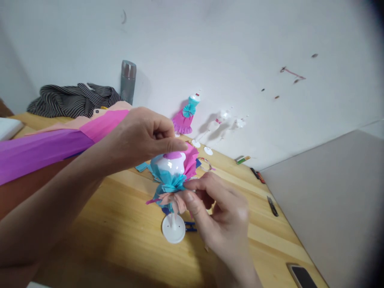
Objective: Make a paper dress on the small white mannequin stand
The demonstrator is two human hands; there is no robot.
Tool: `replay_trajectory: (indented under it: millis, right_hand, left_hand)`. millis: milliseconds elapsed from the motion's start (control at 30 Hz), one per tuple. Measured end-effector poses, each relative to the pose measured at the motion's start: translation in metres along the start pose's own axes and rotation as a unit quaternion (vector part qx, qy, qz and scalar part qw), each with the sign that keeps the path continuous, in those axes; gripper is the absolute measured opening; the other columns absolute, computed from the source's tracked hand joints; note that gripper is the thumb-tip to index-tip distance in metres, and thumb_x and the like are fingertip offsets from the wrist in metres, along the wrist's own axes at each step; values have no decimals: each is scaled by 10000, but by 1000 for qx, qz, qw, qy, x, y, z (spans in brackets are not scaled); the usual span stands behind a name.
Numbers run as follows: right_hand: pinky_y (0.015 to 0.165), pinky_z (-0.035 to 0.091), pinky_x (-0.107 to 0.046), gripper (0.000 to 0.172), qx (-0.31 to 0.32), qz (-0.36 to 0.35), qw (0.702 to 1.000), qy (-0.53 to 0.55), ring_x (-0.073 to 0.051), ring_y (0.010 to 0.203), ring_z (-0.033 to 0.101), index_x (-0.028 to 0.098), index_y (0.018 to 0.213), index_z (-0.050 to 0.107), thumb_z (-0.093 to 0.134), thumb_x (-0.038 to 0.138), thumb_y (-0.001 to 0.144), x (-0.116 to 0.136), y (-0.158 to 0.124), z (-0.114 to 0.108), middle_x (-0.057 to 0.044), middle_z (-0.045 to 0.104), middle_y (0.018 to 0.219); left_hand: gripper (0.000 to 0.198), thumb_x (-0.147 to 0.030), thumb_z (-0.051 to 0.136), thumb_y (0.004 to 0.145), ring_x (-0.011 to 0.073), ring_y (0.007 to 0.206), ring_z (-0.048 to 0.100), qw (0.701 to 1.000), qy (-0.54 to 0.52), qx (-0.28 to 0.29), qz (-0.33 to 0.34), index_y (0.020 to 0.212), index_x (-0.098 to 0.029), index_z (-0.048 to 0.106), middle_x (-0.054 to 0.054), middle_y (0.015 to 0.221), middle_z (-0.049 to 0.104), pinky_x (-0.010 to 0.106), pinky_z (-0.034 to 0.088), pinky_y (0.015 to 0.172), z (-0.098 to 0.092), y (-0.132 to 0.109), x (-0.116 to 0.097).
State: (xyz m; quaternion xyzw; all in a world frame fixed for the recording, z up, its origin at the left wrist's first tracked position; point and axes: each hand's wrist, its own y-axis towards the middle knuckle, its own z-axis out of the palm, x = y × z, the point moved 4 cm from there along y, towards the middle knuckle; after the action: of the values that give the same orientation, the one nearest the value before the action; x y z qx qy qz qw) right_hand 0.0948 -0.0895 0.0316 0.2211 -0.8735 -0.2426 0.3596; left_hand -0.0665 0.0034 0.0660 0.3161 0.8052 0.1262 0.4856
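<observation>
A small white mannequin (pixel 172 165) on a round white base (pixel 173 228) is tilted over the table, its torso towards me. Teal crepe paper (pixel 172 182) is gathered around its waist, with peach paper (pixel 172 200) below and pink paper (pixel 191 160) behind. A purple patch (pixel 174 155) lies across its chest. My left hand (pixel 150 132) is closed just above that patch, thumb against curled fingers; what the fingertips hold, if anything, is hidden. With thumb and forefinger, my right hand (pixel 222 216) pinches the gathered crepe paper at the waist.
Against the wall stand a dressed mannequin (pixel 187 114) and two bare white ones. Purple and pink paper sheets (pixel 54 150), a striped cloth (pixel 75 100) and a grey flask (pixel 128 82) are at left. A utility knife (pixel 273 206) and a phone (pixel 301 276) lie right.
</observation>
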Motion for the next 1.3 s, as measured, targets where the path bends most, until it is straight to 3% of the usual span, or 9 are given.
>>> replay_trajectory:
  millis: [200,400,500,667,833,1067,1300]
  right_hand:
    - [532,415,-263,122,21,-27,999,-27,-113,573,507,186,752,627,597,106,839,4,0,3,3,556,640]
    - [529,436,-277,230,1,-120,993,7,-130,584,532,213,942,640,585,27,817,11,1,-1,1,626,686]
    - [505,428,-261,245,-42,-111,993,22,-120,569,521,188,993,640,603,40,801,7,1,-5,6,589,673]
    - [515,416,-265,158,-34,-75,997,-7,-112,555,496,155,949,641,651,100,801,4,1,2,13,529,656]
    - [521,390,-263,249,-90,-80,993,-6,-107,555,477,154,1038,618,646,84,801,8,0,5,39,497,627]
    - [518,386,-250,152,-77,-58,995,31,-89,529,450,179,773,595,625,32,797,8,2,8,50,498,570]
    - [493,389,-257,168,-94,-75,992,26,-113,579,492,197,788,621,617,29,796,10,1,4,26,531,627]
  left_hand:
    - [349,-334,649,751,54,451,311,1000,4,2,4,482,-155,517,-53,454,396,211,226,404,0,1,-1]
    - [324,-317,637,758,51,465,340,1000,-3,-1,13,502,-141,546,-45,465,441,193,246,406,0,1,-1]
    - [309,-295,643,750,47,452,345,1000,-8,-4,12,498,-141,550,-53,454,429,181,248,397,1,1,0]
    - [318,-283,648,749,39,445,324,1000,-8,-7,22,488,-140,537,-62,447,399,165,244,389,1,2,0]
    - [319,-274,648,755,40,453,318,1000,-12,-7,28,489,-137,535,-60,457,394,164,232,385,4,1,0]
    - [324,-273,660,751,41,455,311,1000,-8,-10,27,486,-134,537,-62,454,380,168,237,386,3,1,-3]
    - [310,-297,658,769,45,455,319,999,-16,9,27,522,-133,568,-61,473,390,192,218,393,6,-2,2]
